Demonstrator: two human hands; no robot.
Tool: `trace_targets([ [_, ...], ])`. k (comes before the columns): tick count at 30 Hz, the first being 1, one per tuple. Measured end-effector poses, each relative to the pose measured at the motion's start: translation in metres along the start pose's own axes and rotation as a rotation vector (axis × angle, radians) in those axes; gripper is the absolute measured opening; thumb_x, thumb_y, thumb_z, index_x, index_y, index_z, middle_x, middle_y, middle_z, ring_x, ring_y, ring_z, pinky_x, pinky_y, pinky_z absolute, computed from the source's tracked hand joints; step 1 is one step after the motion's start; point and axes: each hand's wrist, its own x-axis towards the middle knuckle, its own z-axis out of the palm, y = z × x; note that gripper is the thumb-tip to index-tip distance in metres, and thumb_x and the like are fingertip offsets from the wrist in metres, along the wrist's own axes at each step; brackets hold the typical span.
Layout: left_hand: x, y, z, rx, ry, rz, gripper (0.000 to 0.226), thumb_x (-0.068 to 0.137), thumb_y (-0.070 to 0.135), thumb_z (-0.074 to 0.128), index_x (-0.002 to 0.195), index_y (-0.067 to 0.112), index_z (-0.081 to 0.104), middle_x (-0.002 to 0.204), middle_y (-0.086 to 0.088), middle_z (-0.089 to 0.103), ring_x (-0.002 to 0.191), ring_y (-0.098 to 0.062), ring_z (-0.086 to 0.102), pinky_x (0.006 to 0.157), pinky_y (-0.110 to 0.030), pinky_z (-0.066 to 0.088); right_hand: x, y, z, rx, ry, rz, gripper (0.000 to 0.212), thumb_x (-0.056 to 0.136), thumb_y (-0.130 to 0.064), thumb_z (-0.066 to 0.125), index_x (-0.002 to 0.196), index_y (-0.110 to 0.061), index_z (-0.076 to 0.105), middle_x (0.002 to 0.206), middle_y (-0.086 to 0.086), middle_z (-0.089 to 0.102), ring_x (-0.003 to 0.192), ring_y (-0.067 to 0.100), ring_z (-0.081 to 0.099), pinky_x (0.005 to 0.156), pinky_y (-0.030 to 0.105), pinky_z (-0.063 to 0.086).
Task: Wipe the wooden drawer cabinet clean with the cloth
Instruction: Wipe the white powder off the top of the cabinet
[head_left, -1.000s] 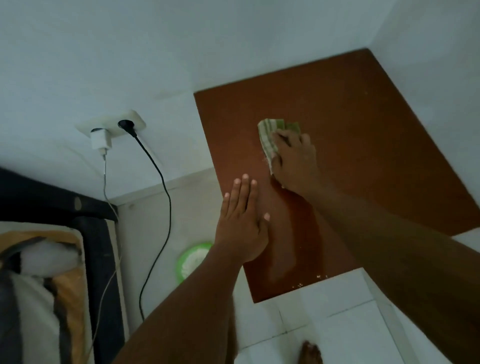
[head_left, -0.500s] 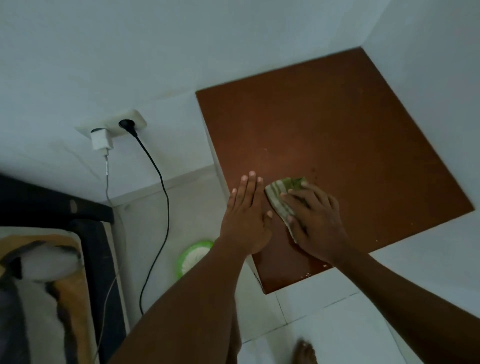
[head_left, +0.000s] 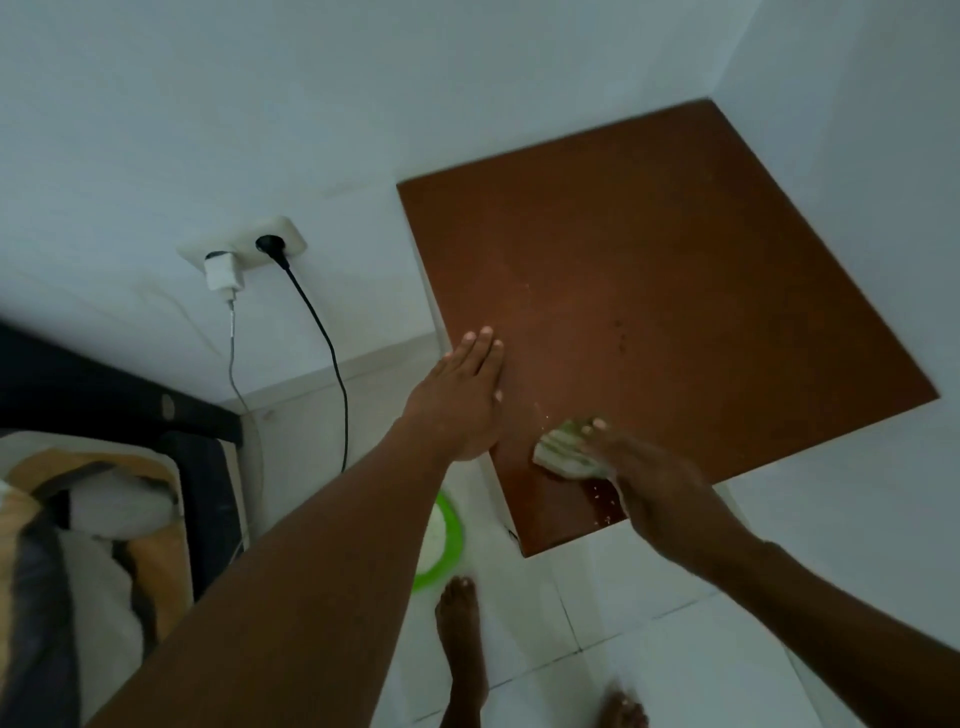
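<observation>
Here, a black cable (head_left: 322, 343) hangs from the wall socket (head_left: 244, 244); the left hand (head_left: 457, 400) lies flat, fingers spread, on the wooden cabinet top (head_left: 675, 312); the right hand (head_left: 654, 493) presses the folded green-striped cloth (head_left: 563, 452) near its front edge.

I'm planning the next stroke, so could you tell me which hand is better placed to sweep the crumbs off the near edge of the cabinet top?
The right hand. It already presses the cloth onto the cabinet top, right beside the crumbs. The left hand lies flat and empty at the left edge.
</observation>
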Motion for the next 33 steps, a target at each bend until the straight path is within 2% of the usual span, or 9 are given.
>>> trace_targets([
  [2, -0.005, -0.016, -0.005, 0.019, 0.019, -0.005, 0.062, 0.106, 0.029, 0.028, 0.161, 0.013, 0.003, 0.169, -0.005, -0.005, 0.155, -0.020, -0.005, 0.126, -0.040, 0.008, 0.051, -0.012, -0.030, 0.031, 0.078, 0.034, 0.044, 0.102, -0.008, 0.046, 0.146, -0.017, 0.048, 0.146, 0.014, 0.054, 0.089, 0.017, 0.068, 0.075, 0.013, 0.053],
  [5, -0.008, -0.039, -0.009, 0.053, 0.026, 0.013, 0.064, 0.104, 0.027, 0.030, 0.160, 0.014, 0.003, 0.169, -0.005, -0.005, 0.156, -0.019, -0.004, 0.126, -0.040, 0.008, 0.163, -0.014, -0.053, 0.030, 0.224, 0.143, 0.048, 0.099, 0.000, 0.043, 0.145, -0.009, 0.050, 0.148, 0.014, 0.051, 0.131, 0.034, 0.053, 0.110, 0.041, 0.044],
  [10, -0.005, -0.048, -0.004, 0.012, 0.026, 0.050, 0.067, 0.103, 0.027, 0.032, 0.160, 0.014, -0.001, 0.168, -0.004, -0.011, 0.155, -0.018, -0.005, 0.126, -0.037, 0.006, 0.316, 0.017, -0.020, -0.077, 0.102, 0.265, 0.061, 0.090, -0.006, 0.051, 0.150, -0.016, 0.042, 0.158, 0.015, 0.037, 0.141, 0.030, 0.042, 0.116, 0.047, 0.036],
  [17, -0.001, -0.052, -0.012, 0.038, 0.000, 0.052, 0.070, 0.093, 0.029, 0.022, 0.160, 0.014, 0.012, 0.169, -0.005, 0.003, 0.156, -0.024, 0.002, 0.126, -0.043, 0.010, 0.171, 0.002, 0.024, -0.116, 0.144, -0.092, 0.043, 0.101, -0.010, 0.035, 0.138, -0.008, 0.057, 0.149, 0.013, 0.051, 0.143, 0.025, 0.041, 0.121, 0.042, 0.028],
  [20, -0.003, -0.040, -0.016, 0.012, -0.034, 0.005, 0.067, 0.100, 0.023, 0.033, 0.160, 0.012, 0.008, 0.169, -0.006, -0.002, 0.156, -0.023, -0.002, 0.126, -0.041, 0.006, 0.061, -0.012, 0.031, -0.079, 0.092, -0.168, 0.040, 0.107, -0.016, 0.030, 0.138, -0.009, 0.056, 0.144, 0.014, 0.054, 0.137, 0.027, 0.049, 0.107, 0.052, 0.048],
  [23, -0.006, -0.028, -0.017, -0.027, -0.038, -0.050, 0.066, 0.101, 0.024, 0.033, 0.160, 0.011, 0.007, 0.169, -0.007, -0.005, 0.156, -0.023, -0.002, 0.126, -0.040, 0.005, -0.023, -0.014, 0.034, -0.075, -0.048, -0.256, 0.060, 0.088, 0.010, 0.053, 0.142, -0.016, 0.049, 0.149, 0.007, 0.052, 0.143, 0.020, 0.044, 0.108, 0.048, 0.047],
  [27, -0.010, -0.020, -0.017, -0.057, -0.060, -0.092, 0.069, 0.101, 0.026, 0.033, 0.160, 0.011, 0.000, 0.169, -0.005, -0.011, 0.155, -0.022, -0.006, 0.126, -0.039, 0.003, -0.046, -0.025, -0.005, -0.053, -0.199, -0.255, 0.063, 0.083, 0.010, 0.052, 0.139, -0.019, 0.052, 0.135, 0.003, 0.063, 0.114, -0.005, 0.061, 0.086, 0.009, 0.053],
  [29, -0.016, -0.021, -0.012, -0.058, -0.040, -0.093, 0.072, 0.100, 0.023, 0.035, 0.160, 0.013, -0.003, 0.168, -0.004, -0.013, 0.155, -0.022, -0.008, 0.126, -0.039, 0.003, -0.015, -0.031, -0.029, 0.056, -0.109, -0.198, 0.045, 0.093, 0.002, 0.050, 0.136, -0.011, 0.057, 0.108, -0.002, 0.063, 0.079, -0.021, 0.053, 0.065, -0.008, 0.037],
  [33, -0.030, -0.031, 0.000, -0.036, 0.005, -0.065, 0.078, 0.097, 0.021, 0.040, 0.161, 0.017, -0.005, 0.169, -0.001, -0.012, 0.155, -0.021, -0.008, 0.126, -0.041, 0.007, 0.098, -0.025, -0.054, 0.138, 0.274, -0.107, 0.036, 0.096, -0.003, 0.052, 0.130, -0.006, 0.063, 0.111, 0.007, 0.072, 0.075, -0.006, 0.066, 0.063, 0.016, 0.058],
])
